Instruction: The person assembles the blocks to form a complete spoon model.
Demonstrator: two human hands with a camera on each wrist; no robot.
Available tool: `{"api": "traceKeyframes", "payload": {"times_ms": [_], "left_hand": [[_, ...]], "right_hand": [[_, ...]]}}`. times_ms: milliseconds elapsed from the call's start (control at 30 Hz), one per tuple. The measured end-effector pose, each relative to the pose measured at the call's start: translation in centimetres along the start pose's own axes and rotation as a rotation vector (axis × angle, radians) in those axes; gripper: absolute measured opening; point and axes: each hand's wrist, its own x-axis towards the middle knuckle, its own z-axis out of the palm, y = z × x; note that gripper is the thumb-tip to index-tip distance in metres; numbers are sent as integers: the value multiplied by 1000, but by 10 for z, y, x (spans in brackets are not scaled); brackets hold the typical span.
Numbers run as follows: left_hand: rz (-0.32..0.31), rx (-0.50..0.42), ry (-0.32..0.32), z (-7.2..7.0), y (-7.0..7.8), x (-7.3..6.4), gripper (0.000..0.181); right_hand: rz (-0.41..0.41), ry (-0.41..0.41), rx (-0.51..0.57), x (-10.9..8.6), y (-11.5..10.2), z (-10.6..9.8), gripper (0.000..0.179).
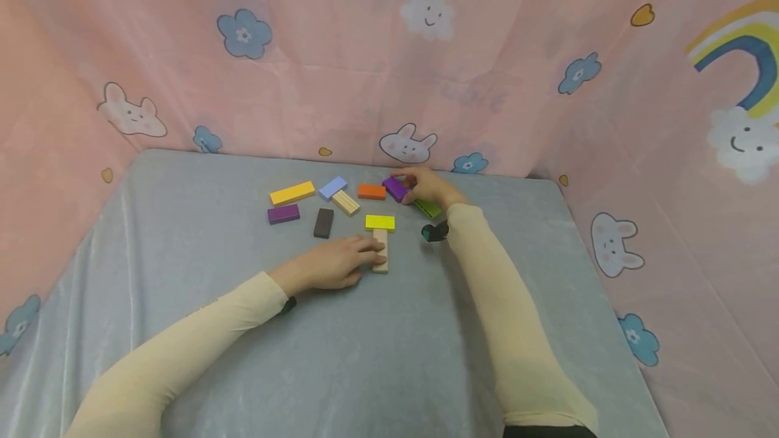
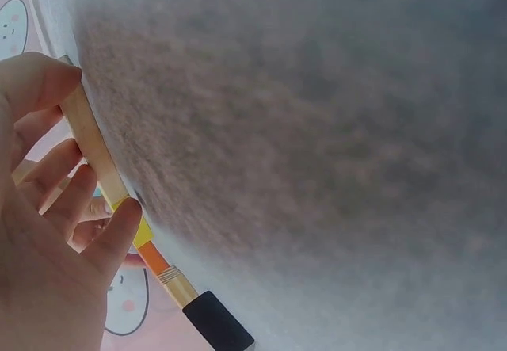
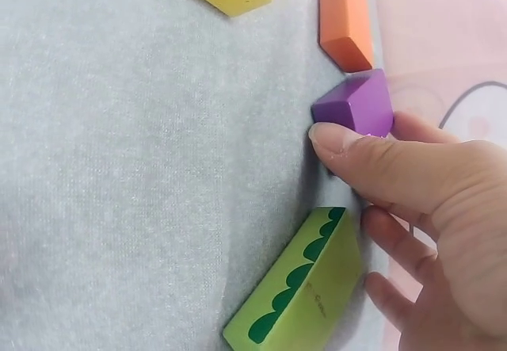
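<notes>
My left hand [image 1: 335, 263] lies over a plain wooden block [image 1: 380, 238], with curled fingers reaching across it. In the left wrist view, the thumb and fingers line this wooden block [image 2: 89, 137]. A yellow block [image 1: 380, 223] lies crosswise at its far end, making a T shape. My right hand [image 1: 429, 186] pinches a purple block [image 1: 395, 188] between thumb and finger at the far right of the group. In the right wrist view, the purple block [image 3: 356, 105] sits close to the end of an orange block [image 3: 344, 18]. A green block [image 3: 297, 288] lies beneath the right hand.
Left of the hands lie an amber block [image 1: 292, 193], a second purple block [image 1: 283, 214], a dark brown block [image 1: 324, 223], a blue block [image 1: 333, 188] and a ribbed wooden block [image 1: 346, 203]. A grey cloth [image 1: 365, 357] covers the table; a pink printed curtain [image 1: 304, 86] stands behind.
</notes>
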Motion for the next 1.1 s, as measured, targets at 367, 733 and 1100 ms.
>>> {"api": "traceKeyframes", "payload": {"times_ms": [367, 733, 1100], "left_hand": [[13, 0, 1, 1, -1, 1, 50], [0, -1, -11, -1, -1, 0, 50], [-4, -1, -4, -1, 0, -1, 49]], "right_hand": [[-39, 57, 40, -4, 7, 0, 64], [-93, 147, 14, -19, 12, -5, 67], [-59, 182, -26, -45, 12, 4, 68]]}}
